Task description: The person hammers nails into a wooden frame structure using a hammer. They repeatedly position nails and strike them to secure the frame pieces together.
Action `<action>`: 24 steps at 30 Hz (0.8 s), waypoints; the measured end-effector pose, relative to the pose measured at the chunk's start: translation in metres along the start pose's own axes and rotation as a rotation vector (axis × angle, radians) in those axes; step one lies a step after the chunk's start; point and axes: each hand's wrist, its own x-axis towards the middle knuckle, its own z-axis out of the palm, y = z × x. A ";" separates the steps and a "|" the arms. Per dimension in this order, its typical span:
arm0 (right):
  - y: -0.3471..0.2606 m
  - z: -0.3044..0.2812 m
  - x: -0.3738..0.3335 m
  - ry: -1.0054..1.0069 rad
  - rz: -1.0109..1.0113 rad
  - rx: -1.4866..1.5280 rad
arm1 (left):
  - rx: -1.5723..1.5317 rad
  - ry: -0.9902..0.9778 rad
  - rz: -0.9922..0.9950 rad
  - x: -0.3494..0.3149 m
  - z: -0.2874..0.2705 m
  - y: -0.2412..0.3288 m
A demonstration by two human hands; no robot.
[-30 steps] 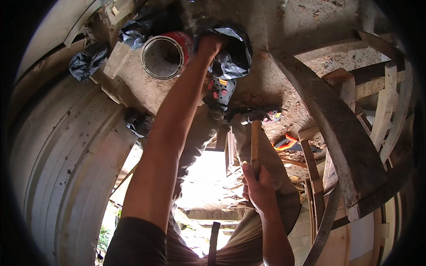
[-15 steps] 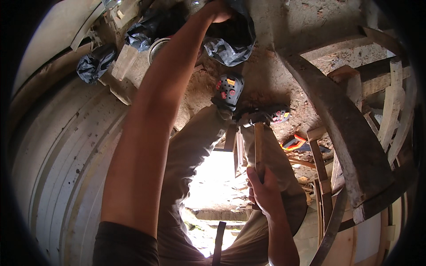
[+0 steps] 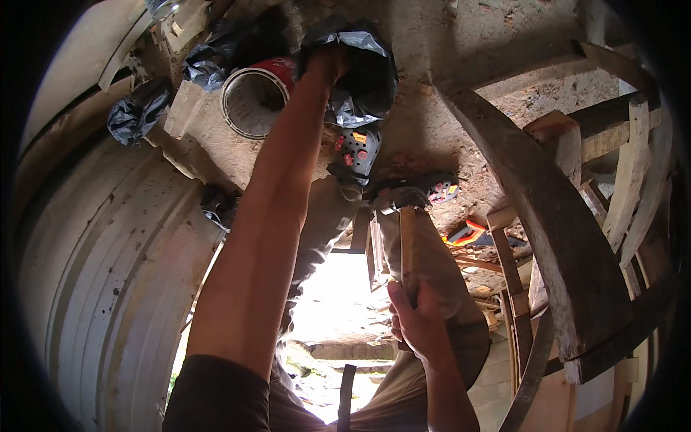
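Note:
My left arm stretches far forward, and my left hand [image 3: 330, 63] is inside the mouth of a black plastic bag [image 3: 374, 79]. Its fingers are lost in the bag's shadow, so I cannot tell what they grip. Low in front of my right thigh, my right hand [image 3: 419, 320] is closed around the wooden handle of a hammer [image 3: 408, 241]. The hammer's metal head points away from me, close above my right shoe. A red bucket [image 3: 284, 70] with a pale rim lies tipped left of the bag, its opening toward me.
Large curved timber pieces [image 3: 533, 194] rise at the right, with slats behind them. An orange and black handsaw [image 3: 468, 234] lies near my right shoe [image 3: 443, 189]. On the left are a corrugated metal sheet [image 3: 108, 288], a wood block [image 3: 184, 108] and a smaller black bag [image 3: 137, 115].
My left hand has drawn back slightly and left, deeper into view within the bag's mouth. The view has shifted, uncovering the red bucket. My right hand keeps its hold on the hammer.

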 end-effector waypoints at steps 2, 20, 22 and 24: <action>0.004 -0.003 0.001 -0.017 -0.043 -0.045 | -0.013 0.023 0.000 0.003 0.007 -0.002; 0.009 0.018 0.003 0.004 -0.200 -0.185 | -1.147 0.067 -0.164 -0.136 -0.067 0.019; 0.007 0.024 -0.005 0.002 -0.193 -0.137 | -1.260 0.068 -0.204 -0.166 -0.089 0.027; 0.026 0.023 0.010 0.012 -0.231 -0.177 | -1.299 0.066 -0.227 -0.198 -0.110 0.033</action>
